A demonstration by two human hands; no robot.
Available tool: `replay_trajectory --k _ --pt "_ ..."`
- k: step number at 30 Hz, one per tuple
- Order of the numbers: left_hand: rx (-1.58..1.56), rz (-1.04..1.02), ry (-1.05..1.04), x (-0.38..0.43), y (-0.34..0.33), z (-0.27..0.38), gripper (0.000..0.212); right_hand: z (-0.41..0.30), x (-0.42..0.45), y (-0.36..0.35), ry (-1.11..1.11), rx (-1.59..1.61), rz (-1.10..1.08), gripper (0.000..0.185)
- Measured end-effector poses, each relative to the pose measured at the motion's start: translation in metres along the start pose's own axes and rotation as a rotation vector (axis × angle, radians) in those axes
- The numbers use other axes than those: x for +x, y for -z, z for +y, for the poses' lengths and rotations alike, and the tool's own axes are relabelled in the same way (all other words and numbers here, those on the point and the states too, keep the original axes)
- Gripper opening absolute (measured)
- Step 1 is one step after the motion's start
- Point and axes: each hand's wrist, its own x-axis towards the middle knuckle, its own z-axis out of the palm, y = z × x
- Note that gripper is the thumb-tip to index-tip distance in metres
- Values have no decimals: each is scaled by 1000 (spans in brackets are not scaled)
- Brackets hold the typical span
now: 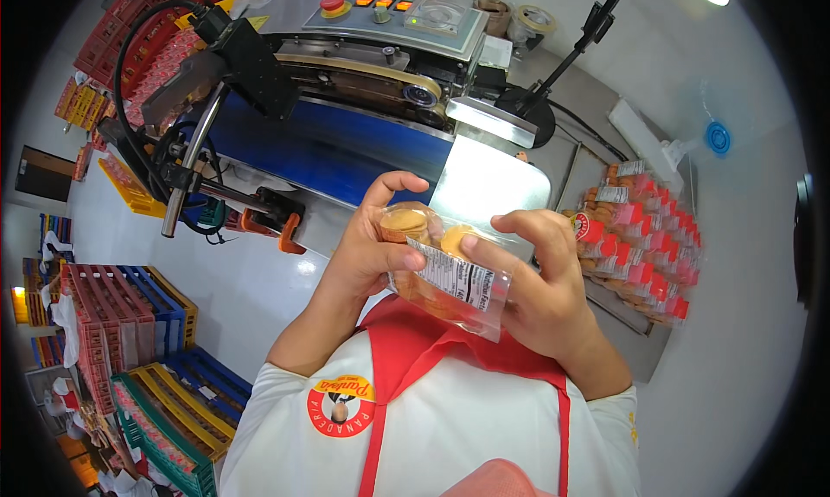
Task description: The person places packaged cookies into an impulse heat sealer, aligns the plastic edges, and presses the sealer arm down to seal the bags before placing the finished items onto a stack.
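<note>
Above my chest, both hands hold a clear plastic bag of round, golden cookies [405, 223]. My left hand [369, 250] grips its left end, with the thumb across the front. My right hand [548, 286] is at the other end, one fingertip on a cookie by the printed label [454, 273]. Part of the right end lies behind the right fingers, so I cannot tell whether it is sealed. Just beyond the hands is a shiny metal plate [496, 179] at the end of a blue conveyor belt [324, 150].
A band sealer [389, 33] with a red stop button [332, 4] runs along the belt. A black device [249, 66] on a metal pole stands left. Several filled bags [639, 244] lie on a tray at right, near a lamp stand [528, 114]. Stacked crates [110, 322] fill the left.
</note>
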Motion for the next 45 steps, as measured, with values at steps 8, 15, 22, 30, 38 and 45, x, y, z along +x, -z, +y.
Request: replay_trajectory --k 8,15,22,30,38,45 --pt "94 22 -86 -4 -6 4 87 4 -1 2 1 46 39 50" --pt "302 75 -319 -14 -17 8 83 4 -17 7 160 -43 171 51" --pt "484 105 -425 -28 -34 3 76 -6 -17 6 -81 516 -29 38" --pt "743 144 -255 -75 -42 0 46 2 -24 2 -296 868 -80 33" --pt "858 351 -147 -119 -64 -18 37 2 -29 -18 -383 1064 -374 32" --pt "93 521 -99 -144 -51 -19 44 -16 18 -18 -78 1109 -379 22"
